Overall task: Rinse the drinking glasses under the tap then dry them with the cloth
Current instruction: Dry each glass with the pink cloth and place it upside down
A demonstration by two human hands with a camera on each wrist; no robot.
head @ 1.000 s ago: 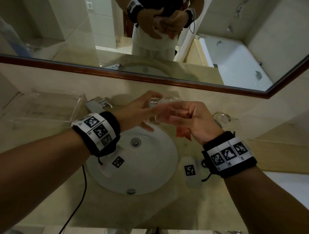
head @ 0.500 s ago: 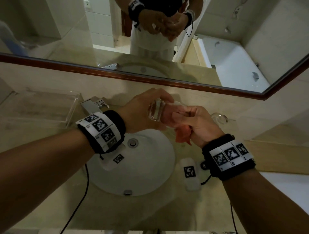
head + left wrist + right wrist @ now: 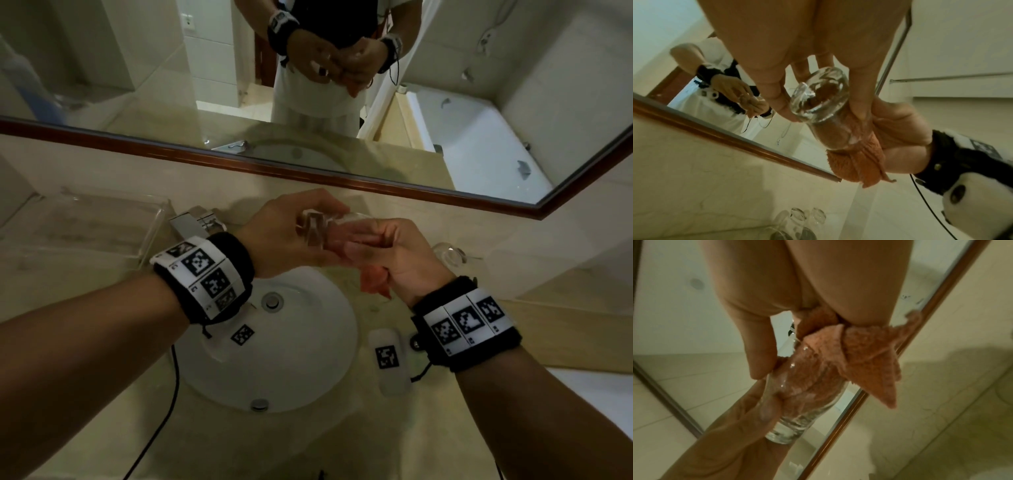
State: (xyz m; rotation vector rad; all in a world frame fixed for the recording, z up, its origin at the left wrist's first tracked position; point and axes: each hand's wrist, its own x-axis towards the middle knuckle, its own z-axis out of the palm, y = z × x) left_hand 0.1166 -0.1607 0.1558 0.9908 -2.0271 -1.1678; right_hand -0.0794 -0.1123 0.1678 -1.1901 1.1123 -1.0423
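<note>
The glass (image 3: pixel 819 110) lies on its side between the hands, above the sink (image 3: pixel 274 359), its thick base toward the left hand (image 3: pixel 287 236), whose fingers curl round that end. The cloth (image 3: pixel 838 369) is stuffed into its mouth, and the right hand (image 3: pixel 394 260) pinches the bunched tail. Droplets cling inside, so the wall looks slick; it is rigid, brittle and probably heaviest at the base, the safest place to grip. The cloth is soft and gives. More glasses (image 3: pixel 797 219) stand below the left hand.

Black wristbands (image 3: pixel 219 274), white tag markers, bare forearms
</note>
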